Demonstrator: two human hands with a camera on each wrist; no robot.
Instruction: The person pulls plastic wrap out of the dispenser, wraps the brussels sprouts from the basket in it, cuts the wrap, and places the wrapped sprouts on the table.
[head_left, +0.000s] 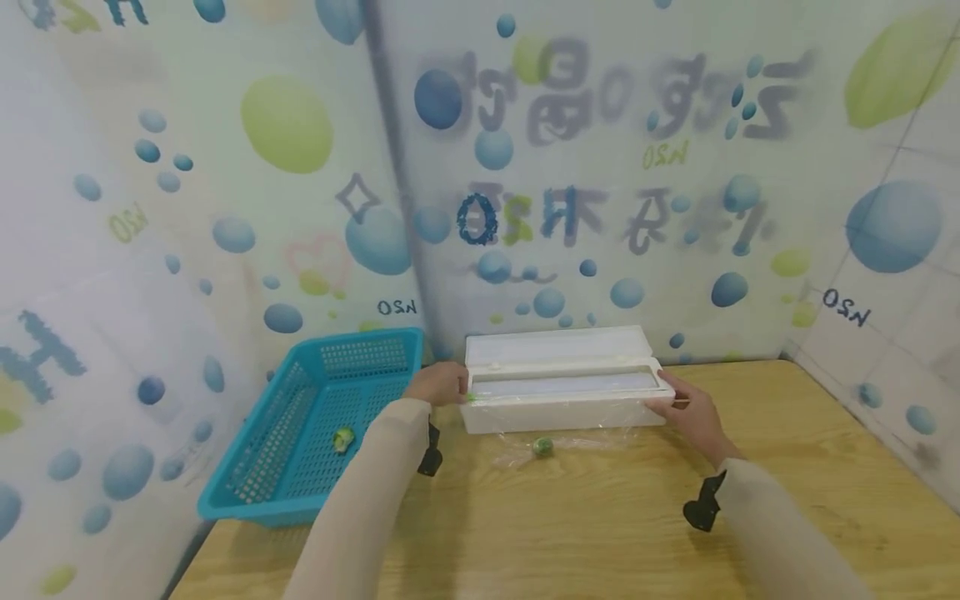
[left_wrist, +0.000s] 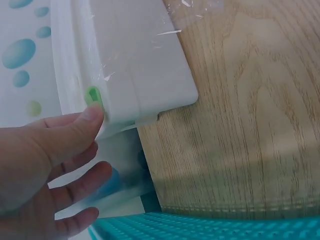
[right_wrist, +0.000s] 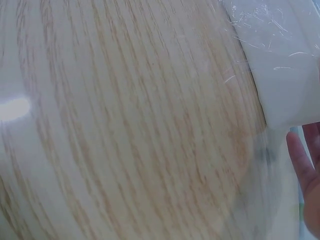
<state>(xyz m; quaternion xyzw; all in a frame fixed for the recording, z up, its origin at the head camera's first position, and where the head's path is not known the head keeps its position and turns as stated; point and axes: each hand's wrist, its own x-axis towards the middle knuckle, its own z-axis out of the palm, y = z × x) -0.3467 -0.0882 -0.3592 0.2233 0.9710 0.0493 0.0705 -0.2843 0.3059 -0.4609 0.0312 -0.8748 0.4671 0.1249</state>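
Note:
A white cling film dispenser box lies across the table with its lid tipped back. My left hand is at its left end, the thumb against a small green slide cutter and the lower fingers spread off the box. At the opposite end, my right hand grips the box's corner, thumb at the front; in the right wrist view that hand is mostly cut off. Clear cling film hangs over the front onto the table. A small green vegetable, like a Brussels sprout, lies on or under this film.
A blue plastic basket stands left of the box, close by my left forearm. Inside it lies another small green vegetable. The wooden table meets a wall covering printed with bubbles behind the box.

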